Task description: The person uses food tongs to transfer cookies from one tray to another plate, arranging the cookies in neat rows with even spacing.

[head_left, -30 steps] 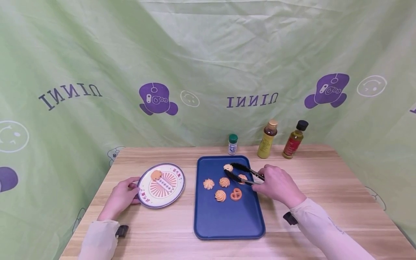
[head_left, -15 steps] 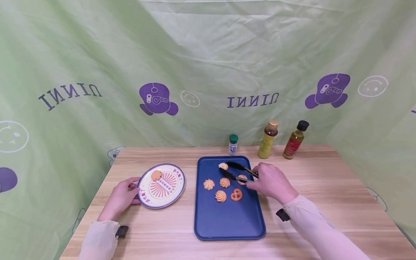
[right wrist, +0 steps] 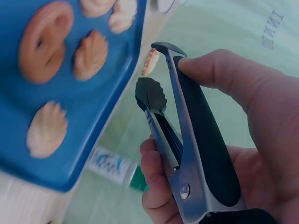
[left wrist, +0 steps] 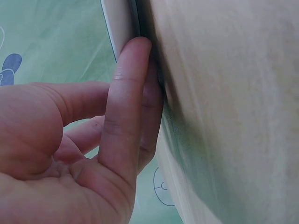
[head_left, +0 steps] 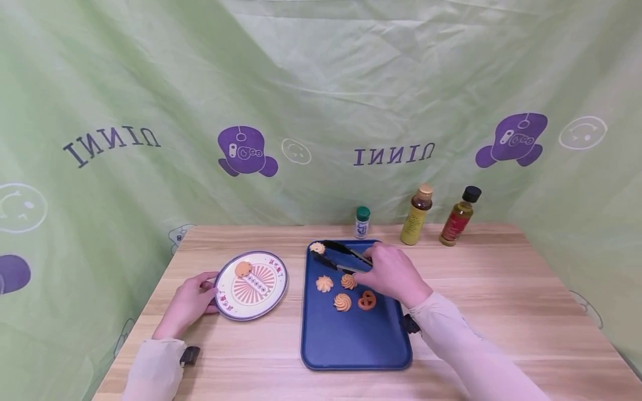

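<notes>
My left hand [head_left: 186,303] grips the left rim of a round white plate [head_left: 276,298] with a blue edge and red print. In the left wrist view, the fingers lie along the plate's edge [left wrist: 122,21] close to the wood. A round tan shape [head_left: 243,269] shows on the plate. My right hand [head_left: 393,273] holds black-tipped metal tongs [right wrist: 198,126], thumb on one arm and curled fingers on the other. A pale piped cookie [head_left: 317,248] sits between the tong tips, over the back left corner of a blue tray [head_left: 356,345].
On the tray lie several swirled cookies [head_left: 343,302] and a pretzel-shaped cookie [head_left: 367,300]. Behind it stand a green-capped shaker [head_left: 361,224], a yellow-labelled bottle [head_left: 413,220] and a red-labelled bottle [head_left: 456,223]. A green printed cloth [head_left: 321,111] hangs behind the table [head_left: 501,312].
My right hand has moved left across the tray with the tongs, carrying the piped cookie from the back middle to the back left corner. The left hand and plate stay put.
</notes>
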Tool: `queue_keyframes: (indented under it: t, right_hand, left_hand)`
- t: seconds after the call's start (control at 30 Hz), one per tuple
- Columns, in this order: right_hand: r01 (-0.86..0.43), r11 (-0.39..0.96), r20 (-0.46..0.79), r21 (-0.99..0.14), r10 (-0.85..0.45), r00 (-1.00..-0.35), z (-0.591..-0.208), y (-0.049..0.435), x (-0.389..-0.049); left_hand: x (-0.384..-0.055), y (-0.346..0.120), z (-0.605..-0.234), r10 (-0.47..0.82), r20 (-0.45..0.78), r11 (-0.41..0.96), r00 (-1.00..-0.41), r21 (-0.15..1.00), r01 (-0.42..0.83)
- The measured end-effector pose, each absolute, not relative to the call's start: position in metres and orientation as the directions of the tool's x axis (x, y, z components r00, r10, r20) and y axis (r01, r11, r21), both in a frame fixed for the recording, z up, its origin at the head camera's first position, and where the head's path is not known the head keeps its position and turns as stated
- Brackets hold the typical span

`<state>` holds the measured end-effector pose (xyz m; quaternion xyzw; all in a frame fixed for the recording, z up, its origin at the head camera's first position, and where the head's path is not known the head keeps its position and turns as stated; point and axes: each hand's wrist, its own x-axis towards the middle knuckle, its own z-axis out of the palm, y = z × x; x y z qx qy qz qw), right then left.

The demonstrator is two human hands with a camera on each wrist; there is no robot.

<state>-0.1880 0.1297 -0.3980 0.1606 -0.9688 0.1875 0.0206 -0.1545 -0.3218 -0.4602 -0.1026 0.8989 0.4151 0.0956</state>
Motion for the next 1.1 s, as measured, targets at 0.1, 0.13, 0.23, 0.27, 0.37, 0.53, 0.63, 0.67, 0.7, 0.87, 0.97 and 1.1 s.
queue_keyframes:
  t: [0.1,0.13,0.23,0.27,0.37,0.53,0.63,0.67,0.7,0.87,0.97,1.1]
  right_hand:
    - [-0.326,0.870,0.094,-0.369,-0.314,-0.945,-0.396,0.114,-0.188]
    - [-0.329,0.866,0.091,-0.376,-0.319,-0.944,-0.396,0.110,-0.188]
    - [-0.339,0.856,0.088,-0.390,-0.332,-0.939,-0.398,0.096,-0.187]
    - [-0.342,0.852,0.088,-0.396,-0.336,-0.938,-0.398,0.092,-0.187]
    - [-0.347,0.836,0.076,-0.425,-0.349,-0.934,-0.400,0.081,-0.185]
    - [-0.391,0.817,0.105,-0.423,-0.384,-0.917,-0.404,0.062,-0.181]
    - [-0.429,0.813,0.129,-0.394,-0.413,-0.901,-0.407,0.052,-0.180]
    - [-0.438,0.812,0.131,-0.387,-0.422,-0.897,-0.407,0.048,-0.179]
    - [-0.443,0.811,0.131,-0.381,-0.427,-0.895,-0.408,0.045,-0.179]
    - [-0.465,0.815,0.141,-0.346,-0.445,-0.884,-0.413,0.031,-0.180]
    - [-0.473,0.823,0.146,-0.315,-0.450,-0.881,-0.415,0.023,-0.181]
    - [-0.472,0.834,0.152,-0.285,-0.447,-0.881,-0.418,0.016,-0.181]
  left_hand:
    - [-0.155,-0.322,-0.460,-0.105,-0.256,0.635,-0.961,0.727,-0.263]
    - [-0.155,-0.322,-0.460,-0.104,-0.257,0.633,-0.961,0.728,-0.263]
    - [-0.155,-0.322,-0.461,-0.103,-0.256,0.631,-0.961,0.731,-0.262]
    - [-0.155,-0.322,-0.461,-0.102,-0.254,0.630,-0.962,0.732,-0.260]
    - [-0.156,-0.322,-0.462,-0.097,-0.251,0.629,-0.963,0.735,-0.255]
    - [-0.156,-0.323,-0.462,-0.096,-0.261,0.625,-0.961,0.736,-0.262]
    - [-0.157,-0.323,-0.462,-0.096,-0.264,0.624,-0.960,0.736,-0.265]
    - [-0.157,-0.323,-0.462,-0.095,-0.264,0.622,-0.960,0.737,-0.264]
    - [-0.157,-0.323,-0.462,-0.095,-0.264,0.622,-0.960,0.737,-0.264]
    - [-0.157,-0.324,-0.462,-0.094,-0.264,0.621,-0.960,0.738,-0.264]
    - [-0.156,-0.324,-0.462,-0.093,-0.260,0.625,-0.961,0.736,-0.260]
    - [-0.156,-0.324,-0.463,-0.094,-0.254,0.628,-0.963,0.735,-0.255]
